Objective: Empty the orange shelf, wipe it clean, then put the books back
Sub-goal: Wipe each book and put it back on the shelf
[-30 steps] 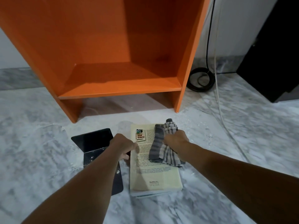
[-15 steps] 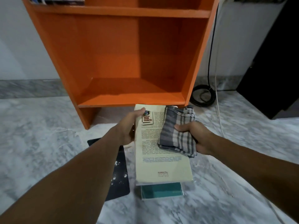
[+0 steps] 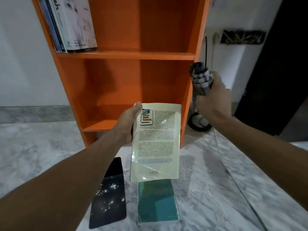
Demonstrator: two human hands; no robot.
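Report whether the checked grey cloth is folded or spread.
Folded: the checked grey cloth sits as a compact bundle in the right hand.

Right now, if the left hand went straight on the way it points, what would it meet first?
Likely the back panel of the lower compartment in the orange shelf: the left hand, gripping the cream book, points into that open bay. Depth is unclear.

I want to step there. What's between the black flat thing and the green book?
Only bare marble floor between the black flat thing and green book, head view.
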